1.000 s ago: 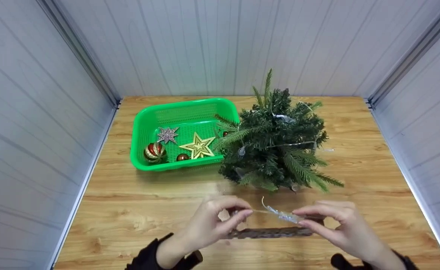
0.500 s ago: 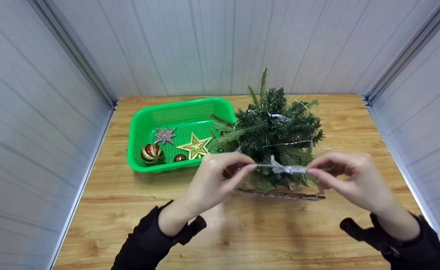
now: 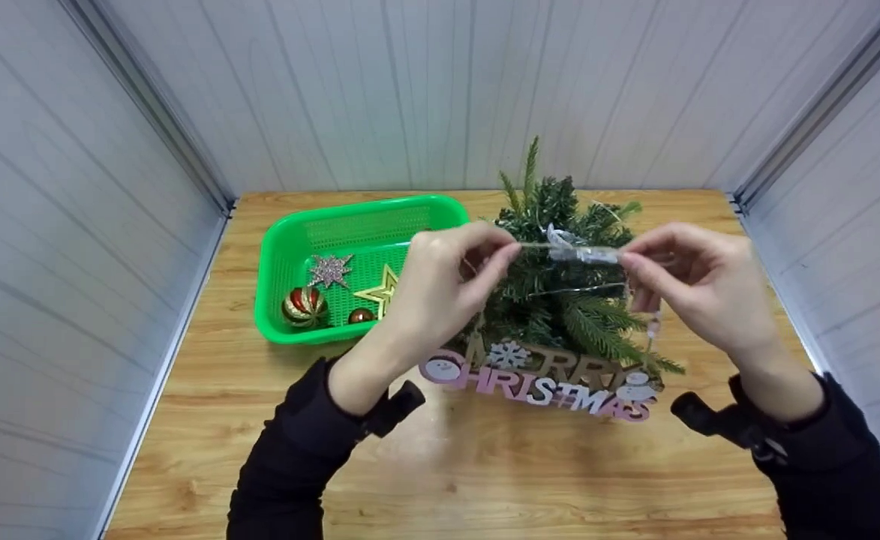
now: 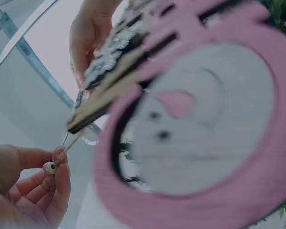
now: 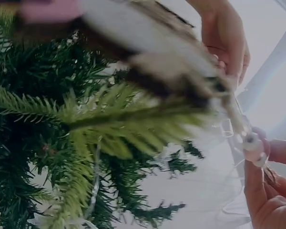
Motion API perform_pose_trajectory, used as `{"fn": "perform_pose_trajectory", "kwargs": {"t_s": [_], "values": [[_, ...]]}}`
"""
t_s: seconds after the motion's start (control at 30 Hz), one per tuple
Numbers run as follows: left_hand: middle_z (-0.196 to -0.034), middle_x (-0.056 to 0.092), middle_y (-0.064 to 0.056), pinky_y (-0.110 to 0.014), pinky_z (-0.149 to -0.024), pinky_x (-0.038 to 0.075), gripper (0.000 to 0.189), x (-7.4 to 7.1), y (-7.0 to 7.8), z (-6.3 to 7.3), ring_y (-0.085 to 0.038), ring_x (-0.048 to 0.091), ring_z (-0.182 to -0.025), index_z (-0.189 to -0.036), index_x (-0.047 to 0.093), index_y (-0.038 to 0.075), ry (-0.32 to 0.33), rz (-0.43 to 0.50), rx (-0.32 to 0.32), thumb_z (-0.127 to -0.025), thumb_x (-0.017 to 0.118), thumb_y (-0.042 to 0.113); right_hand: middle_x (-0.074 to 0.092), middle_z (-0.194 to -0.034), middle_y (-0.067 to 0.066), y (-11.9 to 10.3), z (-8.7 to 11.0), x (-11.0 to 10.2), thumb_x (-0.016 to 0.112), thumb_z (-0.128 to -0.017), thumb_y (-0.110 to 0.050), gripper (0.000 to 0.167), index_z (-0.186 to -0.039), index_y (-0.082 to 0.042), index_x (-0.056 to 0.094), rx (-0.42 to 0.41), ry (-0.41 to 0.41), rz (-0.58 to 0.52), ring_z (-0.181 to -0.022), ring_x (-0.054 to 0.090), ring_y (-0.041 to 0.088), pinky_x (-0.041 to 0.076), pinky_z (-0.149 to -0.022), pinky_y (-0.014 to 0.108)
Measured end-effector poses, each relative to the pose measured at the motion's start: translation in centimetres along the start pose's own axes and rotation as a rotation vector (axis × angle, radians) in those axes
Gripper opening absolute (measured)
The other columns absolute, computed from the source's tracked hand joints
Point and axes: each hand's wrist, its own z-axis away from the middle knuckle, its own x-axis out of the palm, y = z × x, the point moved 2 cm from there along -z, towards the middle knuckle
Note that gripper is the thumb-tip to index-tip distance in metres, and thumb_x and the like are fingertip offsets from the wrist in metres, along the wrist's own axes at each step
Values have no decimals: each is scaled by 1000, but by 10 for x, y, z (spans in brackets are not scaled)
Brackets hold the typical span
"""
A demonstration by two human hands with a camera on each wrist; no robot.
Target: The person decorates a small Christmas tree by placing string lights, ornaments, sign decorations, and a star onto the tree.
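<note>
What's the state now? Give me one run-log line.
left hand: pinches beaded cord | right hand: pinches same cord | Merry Christmas sign: hangs from cord, near side of tree | green basket: striped ball inside

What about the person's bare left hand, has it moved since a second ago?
Yes: the left hand has moved up the head view, from below the green, rectangular plastic basket to covering part of its right end.

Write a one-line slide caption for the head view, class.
Left hand and right hand suspend a Merry Christmas sign by its string in front of a tree.
</note>
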Motion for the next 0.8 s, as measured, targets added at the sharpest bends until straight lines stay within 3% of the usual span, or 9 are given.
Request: {"fn": "perform_pose_trajectory", "kwargs": {"t_s": [0.2,0.33,0.5,0.67,0.8], "values": [[-68,62,-2,-15,-52,43,11,10,-14,-9,-8,52,-56,-84,64,1,23,-138,-73,-87,55,7,57,-65,19,20,-12,6,58,-80,10,8,-86,14,57,97,109,-152,-43,55,18,47,-39,24],[-70,63,-2,-17,-53,44,12,19,-20,-10,-10,55,-58,-84,63,3,21,-250,-103,-87,54,10,57,-62,19,35,-14,10,59,-81,5,10,-87,12,58,159,162,-84,-42,55,19,46,-37,25],[-69,63,-2,-22,-47,45,12,28,-24,-4,-13,56,-55,-82,63,5,25,-392,-97,-87,53,12,60,-65,16,45,-9,14,60,-80,3,7,-86,8,61,162,149,141,-41,54,14,45,-37,22],[-60,59,-1,-24,-36,39,16,36,-26,2,-14,50,-45,-73,60,7,50,-566,-44,-86,54,12,64,-70,9,45,-4,18,65,-77,2,4,-80,2,64,46,76,474,-49,54,8,44,-44,13],[-55,53,-2,-26,-34,38,23,41,-27,6,-14,47,-42,-63,54,8,28,-705,-15,-85,54,12,64,-75,9,43,0,25,67,-75,0,5,-79,1,64,-41,-53,658,-61,58,13,49,-55,19]]}}
